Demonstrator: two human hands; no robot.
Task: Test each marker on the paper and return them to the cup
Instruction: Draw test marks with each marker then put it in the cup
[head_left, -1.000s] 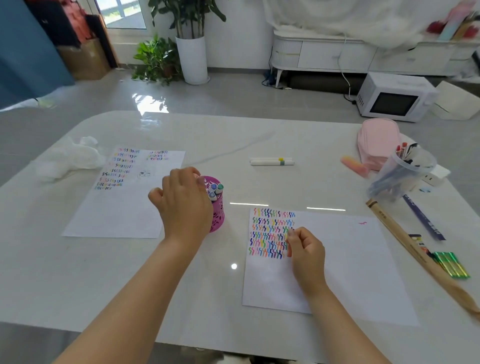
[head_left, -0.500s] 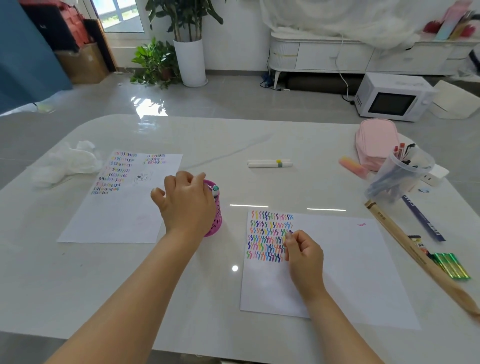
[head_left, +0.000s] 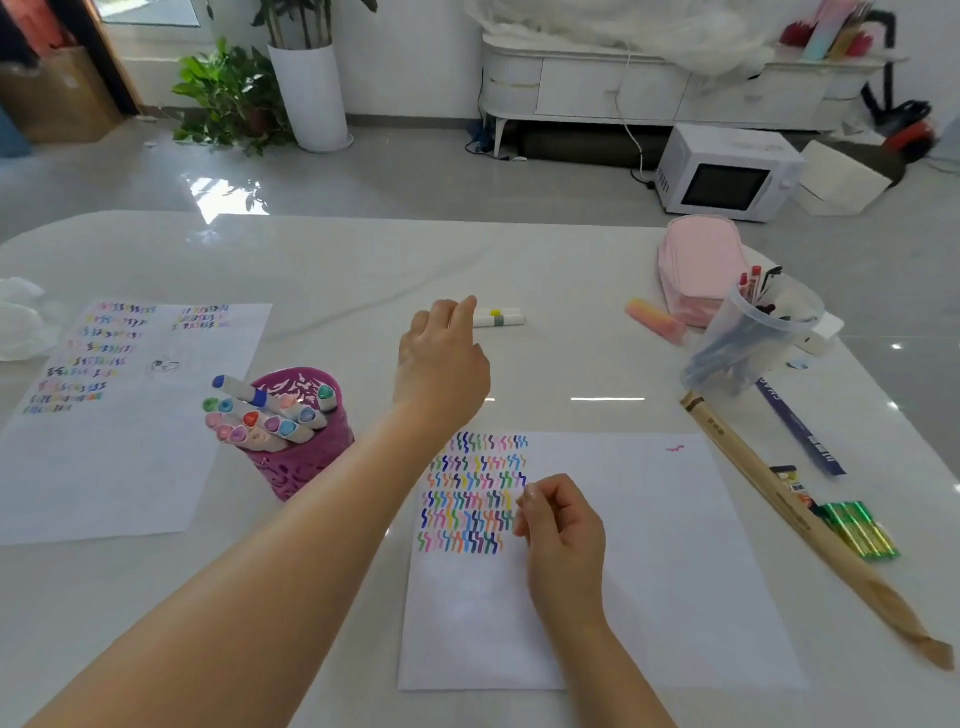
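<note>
A purple cut-out cup (head_left: 306, 467) stands left of centre on the table, packed with several markers (head_left: 265, 415) with coloured caps. My left hand (head_left: 441, 358) stretches over the table past the cup, fingers relaxed and holding nothing, its fingertips close to a white marker (head_left: 501, 318) with a yellow band lying farther back. A white paper (head_left: 649, 545) with rows of coloured squiggles lies in front of me. My right hand (head_left: 563, 535) rests on that paper beside the squiggles, fingers loosely curled, with no marker visible in it.
A second marked sheet (head_left: 119, 415) lies at the left, with crumpled tissue (head_left: 18, 322) beyond it. At the right are a pink pouch (head_left: 698, 265), a clear cup of pens (head_left: 753, 338), a pink eraser (head_left: 655, 320), a long wooden stick (head_left: 789, 509) and green items (head_left: 862, 530).
My left hand has left the purple cup and moved right and forward toward the white marker. The cup's markers are now uncovered. My right hand stays on the paper.
</note>
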